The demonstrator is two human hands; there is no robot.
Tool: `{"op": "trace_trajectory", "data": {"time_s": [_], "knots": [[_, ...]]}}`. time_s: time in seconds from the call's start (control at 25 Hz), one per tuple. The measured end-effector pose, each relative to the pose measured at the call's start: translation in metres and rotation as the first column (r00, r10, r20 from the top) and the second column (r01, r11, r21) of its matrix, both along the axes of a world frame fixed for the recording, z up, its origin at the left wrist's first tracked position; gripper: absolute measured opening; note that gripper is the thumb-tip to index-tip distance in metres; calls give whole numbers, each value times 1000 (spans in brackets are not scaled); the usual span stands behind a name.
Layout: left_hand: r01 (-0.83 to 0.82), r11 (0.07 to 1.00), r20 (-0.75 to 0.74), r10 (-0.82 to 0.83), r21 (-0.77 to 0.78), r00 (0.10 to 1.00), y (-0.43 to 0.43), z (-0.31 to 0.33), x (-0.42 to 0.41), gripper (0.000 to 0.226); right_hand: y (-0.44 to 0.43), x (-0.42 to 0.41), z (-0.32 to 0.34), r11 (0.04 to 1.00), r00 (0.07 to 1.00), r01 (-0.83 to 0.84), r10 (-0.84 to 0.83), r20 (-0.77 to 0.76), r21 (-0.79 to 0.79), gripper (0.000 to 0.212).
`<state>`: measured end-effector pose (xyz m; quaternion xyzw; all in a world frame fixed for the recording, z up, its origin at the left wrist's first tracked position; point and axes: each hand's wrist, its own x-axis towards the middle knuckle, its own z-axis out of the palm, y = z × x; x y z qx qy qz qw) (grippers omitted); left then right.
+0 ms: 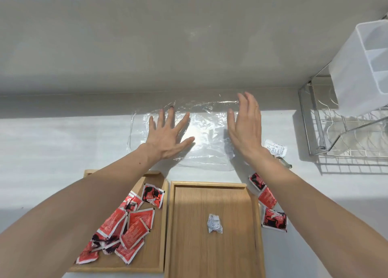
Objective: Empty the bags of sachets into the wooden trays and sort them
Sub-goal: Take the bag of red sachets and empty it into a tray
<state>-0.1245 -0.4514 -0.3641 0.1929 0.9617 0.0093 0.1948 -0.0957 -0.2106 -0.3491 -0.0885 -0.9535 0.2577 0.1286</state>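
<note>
Beyond the middle tray [214,185], an empty clear bag [205,135] lies on the counter [63,143]; left hand [168,137] presses it flat, fingers spread, right hand [245,128] open at its right edge, gripping nothing.

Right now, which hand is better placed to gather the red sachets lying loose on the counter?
Right. The right hand is free, and the loose sachets lie right of the tray, under that forearm.

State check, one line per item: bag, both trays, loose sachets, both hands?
Plastic bag: empty, flat on the counter.
Left tray: holds a pile of red sachets.
Right tray: holds one white sachet.
Loose red sachets: on the counter, right of the trays.
Left hand: open, flat on the bag.
Right hand: open, on the bag's right edge.
</note>
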Motion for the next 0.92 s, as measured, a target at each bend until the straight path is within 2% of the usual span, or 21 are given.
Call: {"op": "trace_trajectory", "data": {"time_s": [0.08,0.2,0.28,0.44,0.64,0.8,0.92], "knots": [[4,1000,-18,-4,16,1000,2,-7,-2,81,-19,-3,-4,942,973,-225,207,98,250,58],[17,999,-13,-16,44,1000,4,-16,-2,82,-35,-11,-16,843,901,-401,291,322,359,67],[13,999,-8,-13,48,1000,1,-22,-3,82,-34,-16,-29,829,872,-428,275,405,360,67],[23,998,-36,-20,58,999,-13,-29,-3,79,-11,-13,-53,831,853,-416,215,476,370,66],[71,995,-71,-66,74,995,-34,-29,-6,76,-1,-11,-57,855,851,-402,218,478,326,61],[91,995,-17,-91,40,996,-35,-23,-11,79,-1,-14,-41,871,815,-433,268,514,232,60],[74,994,-4,-74,79,997,-33,-7,-9,80,-3,-10,-16,891,826,-411,275,491,191,64]]}}
